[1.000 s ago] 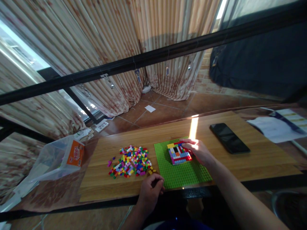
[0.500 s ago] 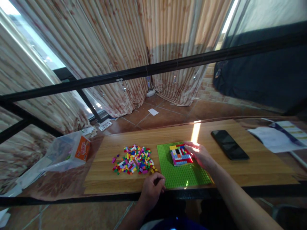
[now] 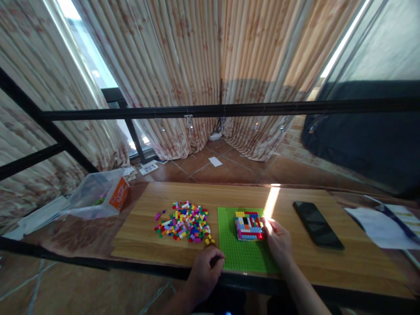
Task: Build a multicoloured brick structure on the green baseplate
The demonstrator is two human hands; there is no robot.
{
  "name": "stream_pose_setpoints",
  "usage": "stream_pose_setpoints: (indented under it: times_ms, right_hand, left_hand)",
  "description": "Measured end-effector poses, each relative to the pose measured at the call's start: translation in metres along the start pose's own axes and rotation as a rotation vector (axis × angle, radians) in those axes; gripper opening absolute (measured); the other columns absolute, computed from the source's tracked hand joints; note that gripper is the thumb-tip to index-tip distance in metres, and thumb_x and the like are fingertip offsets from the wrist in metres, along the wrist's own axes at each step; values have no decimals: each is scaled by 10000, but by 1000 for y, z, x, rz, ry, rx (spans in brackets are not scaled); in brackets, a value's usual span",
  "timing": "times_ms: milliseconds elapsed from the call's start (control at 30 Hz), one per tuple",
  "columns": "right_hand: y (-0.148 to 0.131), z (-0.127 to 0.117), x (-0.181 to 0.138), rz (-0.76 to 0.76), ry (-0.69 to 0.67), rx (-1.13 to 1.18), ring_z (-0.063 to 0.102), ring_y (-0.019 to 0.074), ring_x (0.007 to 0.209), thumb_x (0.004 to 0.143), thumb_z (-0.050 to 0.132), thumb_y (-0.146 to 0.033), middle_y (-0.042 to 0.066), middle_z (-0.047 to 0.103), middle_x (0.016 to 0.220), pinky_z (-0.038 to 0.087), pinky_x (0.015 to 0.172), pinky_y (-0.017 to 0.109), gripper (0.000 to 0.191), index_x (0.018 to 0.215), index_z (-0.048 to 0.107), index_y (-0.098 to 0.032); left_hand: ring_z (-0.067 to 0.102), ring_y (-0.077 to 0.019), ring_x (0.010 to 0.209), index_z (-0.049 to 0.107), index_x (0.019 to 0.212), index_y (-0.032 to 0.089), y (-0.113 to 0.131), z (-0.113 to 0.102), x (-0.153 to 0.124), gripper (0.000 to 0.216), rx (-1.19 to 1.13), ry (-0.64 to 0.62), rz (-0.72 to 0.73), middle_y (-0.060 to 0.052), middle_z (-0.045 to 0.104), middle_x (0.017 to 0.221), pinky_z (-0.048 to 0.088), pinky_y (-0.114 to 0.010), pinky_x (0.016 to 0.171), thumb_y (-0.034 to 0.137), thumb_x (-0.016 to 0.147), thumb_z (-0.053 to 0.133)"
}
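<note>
Touching brick build atop green baseplate with right hand, cannot tell if pinching; resting left hand, curled narrow, at baseplate's near-left corner.

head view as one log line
right hand: at right edge of brick build; left hand: curled by green baseplate; loose bricks: left of baseplate

right hand: fingertips at right edge of brick block, contact unclear. block sits on green baseplate. left hand loosely curled, near loose brick pile. black phone right of baseplate; clear bin far left.
</note>
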State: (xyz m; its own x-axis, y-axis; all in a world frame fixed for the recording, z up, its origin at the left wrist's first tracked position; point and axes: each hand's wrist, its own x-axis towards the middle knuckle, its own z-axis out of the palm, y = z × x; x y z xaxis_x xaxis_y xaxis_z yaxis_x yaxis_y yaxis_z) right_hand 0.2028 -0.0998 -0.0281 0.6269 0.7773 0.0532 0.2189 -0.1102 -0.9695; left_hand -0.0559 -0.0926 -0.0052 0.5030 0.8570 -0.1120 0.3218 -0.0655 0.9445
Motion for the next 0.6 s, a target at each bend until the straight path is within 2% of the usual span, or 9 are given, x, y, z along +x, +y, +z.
stream_pose_setpoints:
  times_ms: [200, 600]
  right_hand:
    - [8, 4, 0, -74, 35, -155, 618, 198, 690, 840, 511, -587, 70, 699, 747, 463, 621, 293, 460, 838, 689, -163]
    - [13, 7, -2, -105, 25, -146, 634, 206, 738, 864, 473, -617, 89, 712, 840, 486, 676, 299, 499, 849, 685, -165]
  left_hand:
    - [573, -163, 723, 617, 755, 171, -2, 1, 0, 132, 133, 42, 116, -31, 612, 727, 405, -250, 660, 166, 828, 506]
    - [577, -141, 682, 610, 761, 178, -34, 5, 8, 121, 220, 65, 232, -22, 611, 710, 411, -216, 631, 137, 787, 499]
